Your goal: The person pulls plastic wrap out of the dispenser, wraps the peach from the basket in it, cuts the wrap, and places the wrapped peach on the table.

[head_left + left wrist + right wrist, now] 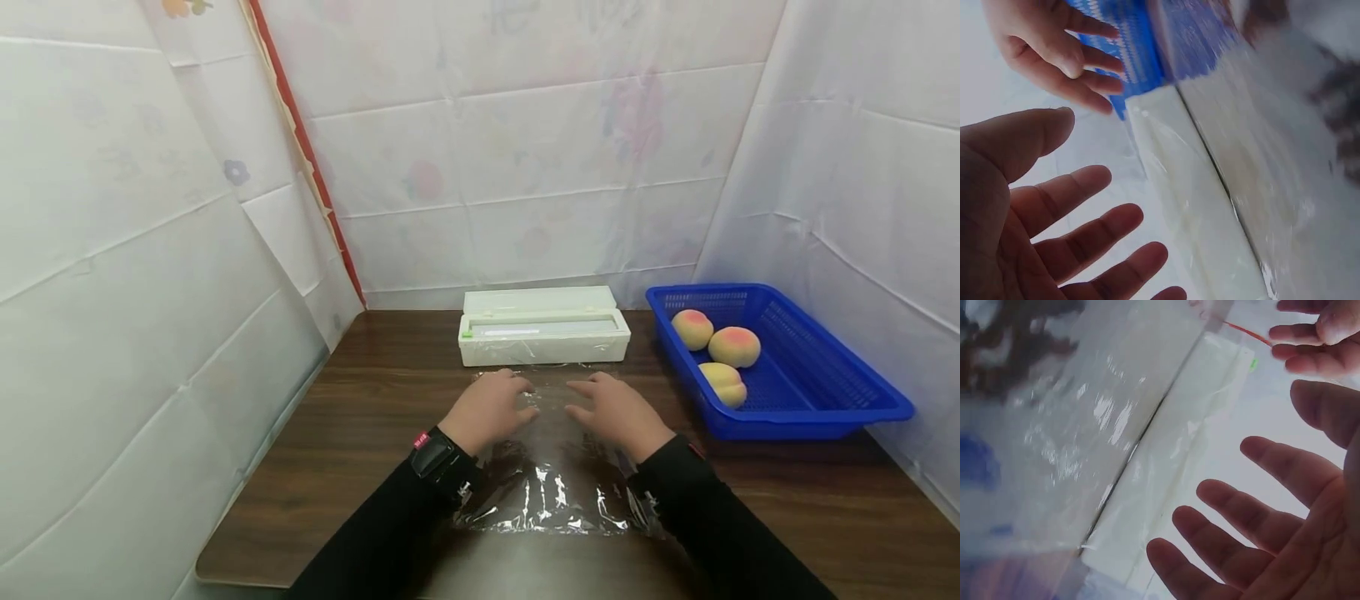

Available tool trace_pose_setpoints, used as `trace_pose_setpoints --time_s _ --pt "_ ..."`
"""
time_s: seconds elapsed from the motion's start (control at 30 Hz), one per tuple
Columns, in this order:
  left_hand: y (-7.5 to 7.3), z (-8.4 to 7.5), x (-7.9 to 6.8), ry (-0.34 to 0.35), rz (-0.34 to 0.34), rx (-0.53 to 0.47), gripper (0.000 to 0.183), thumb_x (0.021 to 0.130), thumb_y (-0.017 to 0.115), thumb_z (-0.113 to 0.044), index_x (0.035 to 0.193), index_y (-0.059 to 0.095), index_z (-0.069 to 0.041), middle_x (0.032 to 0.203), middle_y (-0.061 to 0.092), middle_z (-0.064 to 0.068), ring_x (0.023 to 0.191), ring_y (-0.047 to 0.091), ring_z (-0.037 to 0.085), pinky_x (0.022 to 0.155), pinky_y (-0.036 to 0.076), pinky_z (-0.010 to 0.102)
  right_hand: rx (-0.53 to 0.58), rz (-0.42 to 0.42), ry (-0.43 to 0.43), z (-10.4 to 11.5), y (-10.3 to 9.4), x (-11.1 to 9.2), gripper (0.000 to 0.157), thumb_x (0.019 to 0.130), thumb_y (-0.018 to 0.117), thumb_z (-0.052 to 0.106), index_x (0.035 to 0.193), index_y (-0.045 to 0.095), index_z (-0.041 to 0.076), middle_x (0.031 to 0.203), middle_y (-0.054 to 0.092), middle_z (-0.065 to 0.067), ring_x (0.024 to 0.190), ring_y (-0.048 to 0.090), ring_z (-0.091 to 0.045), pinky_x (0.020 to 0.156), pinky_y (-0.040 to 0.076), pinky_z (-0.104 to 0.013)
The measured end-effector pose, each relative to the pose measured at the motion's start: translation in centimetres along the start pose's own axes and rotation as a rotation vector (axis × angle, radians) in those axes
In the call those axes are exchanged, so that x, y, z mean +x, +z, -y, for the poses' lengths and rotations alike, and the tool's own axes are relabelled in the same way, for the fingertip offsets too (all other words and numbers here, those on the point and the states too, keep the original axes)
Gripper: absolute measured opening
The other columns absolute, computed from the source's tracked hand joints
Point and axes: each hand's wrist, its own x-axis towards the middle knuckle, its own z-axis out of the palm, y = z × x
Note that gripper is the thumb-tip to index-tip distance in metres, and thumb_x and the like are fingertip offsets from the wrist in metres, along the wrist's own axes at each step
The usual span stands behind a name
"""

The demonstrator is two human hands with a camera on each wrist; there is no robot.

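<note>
A sheet of clear plastic wrap lies over the brown table, shiny and creased along its near edge. It runs back to a white wrap dispenser box whose lid stands raised. Above the sheet's left side is my left hand, fingers spread and holding nothing. My right hand mirrors it over the right side, also empty with parted fingers. Both wrist views show the fingers apart, with the white box beyond the left fingertips and the film stretching from the box edge in the right wrist view.
A blue plastic basket stands at the right of the table, with three peaches at its left side. White printed sheeting hangs at the back and both sides. A red strip runs down the left corner.
</note>
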Motion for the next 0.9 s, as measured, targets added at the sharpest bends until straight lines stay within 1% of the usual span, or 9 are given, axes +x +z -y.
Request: trace_pose_setpoints --time_s 0.13,0.2,0.33,0.43,0.53,0.67,0.8,0.9 --pt "0.7 -1.0 -0.7 -0.02 -0.017 -0.065 0.041 0.1 0.074 -0.043 0.133 0.074 -0.018 0.127 0.073 0.002 0.113 0.071 0.019 0.098 0.059 0.038 0.038 -0.043 -0.007 0.3 0.8 -1.1 0.048 0.103 0.071 0.032 0.146 0.065 0.012 0.139 0.064 -0.021 0.121 0.068 -0.038 0.1 0.055 -0.058" --pt "1.2 -1.1 -1.2 -0.03 -0.027 -0.103 0.04 0.1 0.073 -0.042 0.132 0.074 -0.018 0.127 0.073 0.002 0.112 0.071 0.019 0.096 0.059 0.038 0.052 -0.058 -0.008 0.4 1.3 -1.6 0.047 0.102 0.071 0.032 0.144 0.067 0.012 0.136 0.066 -0.019 0.119 0.068 -0.037 0.099 0.055 -0.058" --pt "2.1 -1.2 -2.0 -0.037 -0.032 -0.176 0.039 0.101 0.073 -0.041 0.132 0.074 -0.018 0.131 0.074 0.001 0.118 0.071 0.02 0.099 0.059 0.04 0.066 -0.079 -0.014 0.6 2.1 -2.1 0.044 0.101 0.073 0.031 0.141 0.07 0.013 0.131 0.069 -0.016 0.118 0.069 -0.035 0.099 0.056 -0.056" --pt "2.5 -1.2 -2.5 -0.033 -0.032 -0.214 0.039 0.101 0.073 -0.041 0.133 0.074 -0.018 0.132 0.074 0.001 0.12 0.071 0.02 0.099 0.059 0.04 0.069 -0.09 -0.026 0.8 2.5 -2.5 0.043 0.1 0.075 0.031 0.139 0.071 0.013 0.129 0.071 -0.014 0.117 0.07 -0.033 0.099 0.057 -0.054" --pt "2.6 -1.1 -3.0 -0.033 -0.036 -0.257 0.038 0.101 0.072 -0.04 0.132 0.074 -0.017 0.131 0.074 0.0 0.119 0.071 0.019 0.098 0.059 0.039 0.08 -0.084 -0.016 0.8 2.6 -2.8 0.044 0.099 0.075 0.031 0.139 0.071 0.013 0.129 0.072 -0.013 0.118 0.07 -0.033 0.1 0.057 -0.054" --pt "2.8 -0.9 -3.5 -0.035 -0.03 -0.305 0.037 0.102 0.072 -0.039 0.131 0.075 -0.017 0.131 0.074 -0.001 0.117 0.071 0.018 0.095 0.059 0.037 0.081 -0.07 0.0 0.5 2.4 -3.0 0.045 0.1 0.074 0.033 0.14 0.071 0.014 0.133 0.071 -0.014 0.123 0.069 -0.035 0.103 0.055 -0.056" --pt "3.0 -0.8 -3.5 -0.032 -0.034 -0.306 0.036 0.101 0.072 -0.039 0.13 0.075 -0.017 0.129 0.074 0.0 0.115 0.071 0.018 0.095 0.059 0.037 0.072 -0.075 -0.006 0.0 1.9 -3.1 0.044 0.1 0.074 0.032 0.139 0.071 0.012 0.134 0.071 -0.015 0.124 0.068 -0.036 0.104 0.055 -0.056" --pt "3.2 -0.8 -3.6 -0.048 -0.034 -0.298 0.036 0.1 0.074 -0.038 0.128 0.076 -0.017 0.127 0.075 0.0 0.114 0.071 0.018 0.095 0.059 0.038 0.06 -0.076 0.003 -0.4 1.3 -3.2 0.043 0.101 0.073 0.033 0.139 0.071 0.012 0.134 0.071 -0.015 0.125 0.068 -0.036 0.104 0.054 -0.057"
